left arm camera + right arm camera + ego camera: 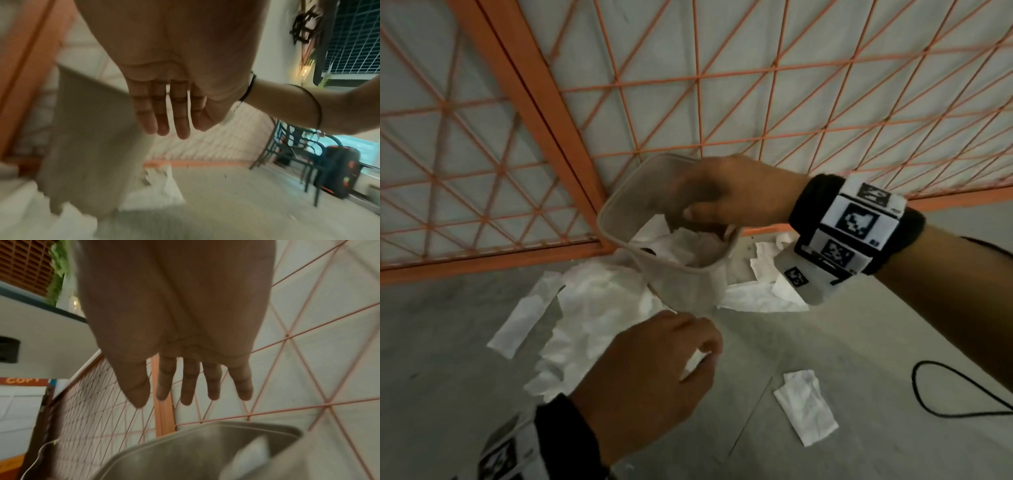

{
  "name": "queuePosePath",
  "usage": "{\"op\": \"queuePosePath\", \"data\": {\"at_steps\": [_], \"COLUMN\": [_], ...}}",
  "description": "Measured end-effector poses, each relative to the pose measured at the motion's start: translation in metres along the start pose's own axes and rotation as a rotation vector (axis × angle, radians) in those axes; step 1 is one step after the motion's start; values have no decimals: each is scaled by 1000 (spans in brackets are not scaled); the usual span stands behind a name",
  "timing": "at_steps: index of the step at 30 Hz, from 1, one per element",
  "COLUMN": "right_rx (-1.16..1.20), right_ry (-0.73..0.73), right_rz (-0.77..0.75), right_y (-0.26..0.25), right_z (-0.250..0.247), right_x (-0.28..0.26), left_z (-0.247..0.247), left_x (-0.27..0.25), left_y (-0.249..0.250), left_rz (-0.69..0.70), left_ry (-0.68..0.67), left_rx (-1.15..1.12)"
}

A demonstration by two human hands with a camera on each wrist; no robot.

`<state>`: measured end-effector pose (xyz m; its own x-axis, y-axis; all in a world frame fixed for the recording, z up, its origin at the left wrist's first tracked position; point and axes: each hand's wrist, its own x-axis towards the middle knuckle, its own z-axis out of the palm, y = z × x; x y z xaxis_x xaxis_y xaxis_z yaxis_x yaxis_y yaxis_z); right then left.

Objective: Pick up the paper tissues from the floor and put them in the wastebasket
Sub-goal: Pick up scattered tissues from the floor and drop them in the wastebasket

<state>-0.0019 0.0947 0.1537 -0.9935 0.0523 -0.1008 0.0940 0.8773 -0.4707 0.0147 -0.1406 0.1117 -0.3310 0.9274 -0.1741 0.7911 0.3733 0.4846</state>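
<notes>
A translucent wastebasket (688, 287) stands among white paper tissues on the grey floor, with crumpled tissues (688, 246) inside it. My right hand (709, 195) hovers over its far rim, its fingers seen partly through the wall. In the right wrist view that hand (193, 395) is spread and holds nothing, and a tissue (251, 456) lies blurred in the wastebasket (185, 456) below. My left hand (698, 346) hangs just in front of the basket's base, above a large tissue (592, 308). The left hand (170, 128) shows straight fingers and an empty palm beside the wastebasket (88, 138).
More tissues lie around: a strip (517, 325) at the left, one (806, 407) at the right front, others (756, 291) behind the basket. An orange mesh fence (551, 113) stands right behind. A black cable (945, 387) loops at the right. A dark bag (337, 172) sits farther off.
</notes>
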Motion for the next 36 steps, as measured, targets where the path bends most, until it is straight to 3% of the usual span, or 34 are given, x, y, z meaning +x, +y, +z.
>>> {"op": "queuePosePath", "data": {"at_steps": [3, 5, 8, 10, 14, 20, 23, 26, 29, 32, 36], "right_rx": [141, 272, 319, 311, 175, -54, -156, -299, -282, -175, -43], "right_ry": [324, 511, 637, 605, 300, 48, -56, -146, -62, 27, 42], "right_rz": [-40, 28, 193, 330, 504, 426, 382, 341, 333, 374, 458], "right_y": [12, 30, 65, 106, 166, 194, 200, 199, 198, 195, 184], "right_z": [-10, -9, 15, 48, 125, 166, 167, 169, 173, 176, 170], "right_x": [-20, -37, -54, -62, -63, -39, -22, -13, -16, -30, -54], "left_z": [28, 47, 74, 93, 121, 149, 155, 154, 148, 139, 122], "left_x": [10, 24, 53, 88, 151, 198, 196, 187, 175, 157, 128], "left_y": [-1, -2, -10, -14, -24, -37, -42, -47, -51, -46, -29], "left_rz": [12, 23, 26, 6, -176, -464, -366, -232, -197, -79, 45], "left_ry": [-155, -235, -315, -373, -291, -196, -98, -100, -140, -169, -258], "left_rx": [6, -13, 59, 113, 96, 155, 342, 419, 348, 289, 300]}}
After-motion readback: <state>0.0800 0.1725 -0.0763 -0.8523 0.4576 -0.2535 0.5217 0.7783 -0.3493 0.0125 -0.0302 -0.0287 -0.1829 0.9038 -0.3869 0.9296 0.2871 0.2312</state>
